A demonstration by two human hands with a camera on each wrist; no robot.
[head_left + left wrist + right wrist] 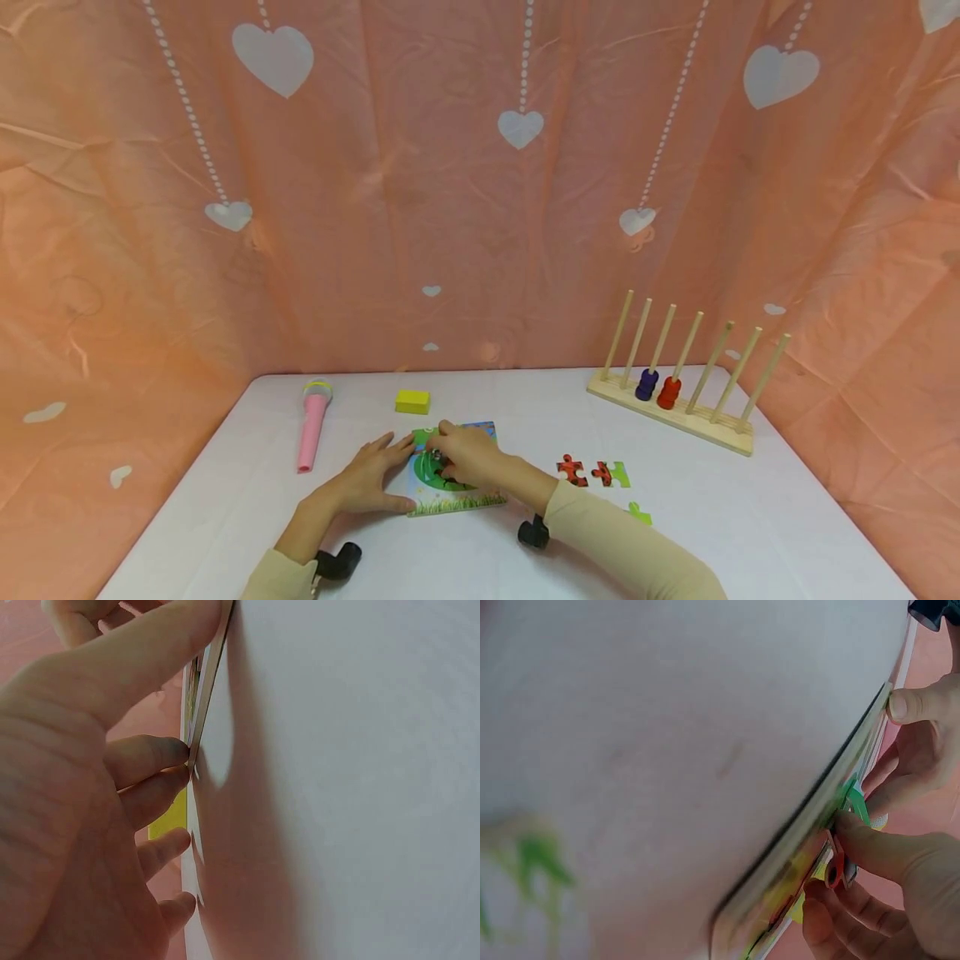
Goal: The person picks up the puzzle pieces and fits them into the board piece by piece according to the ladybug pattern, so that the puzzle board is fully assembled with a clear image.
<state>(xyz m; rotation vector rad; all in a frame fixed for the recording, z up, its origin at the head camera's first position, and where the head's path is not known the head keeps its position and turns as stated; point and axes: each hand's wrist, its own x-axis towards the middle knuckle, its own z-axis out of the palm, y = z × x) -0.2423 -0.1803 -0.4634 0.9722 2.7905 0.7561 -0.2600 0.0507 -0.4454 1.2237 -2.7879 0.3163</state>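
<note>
A flat picture puzzle board [448, 505], with grass printed along its near edge and a green shape in the middle, lies on the table. My left hand [367, 479] rests at its left side, fingers spread, thumb touching the near left corner. Over the board, my right hand [474, 457] pinches a puzzle piece [838, 861] between thumb and fingers; red and green show on it in the right wrist view. The piece is tilted up from the board, and my fingers hide much of it. Two red jigsaw pieces [572, 471] and a green piece [639, 512] lie to the right.
A pink toy microphone [311, 429] lies at the left. Behind the board sits a yellow block [412, 402]. A wooden peg stand [675, 417] with purple beads [647, 385] and red beads [669, 393] stands at the back right. A peach curtain [450, 208] surrounds the white table [187, 517].
</note>
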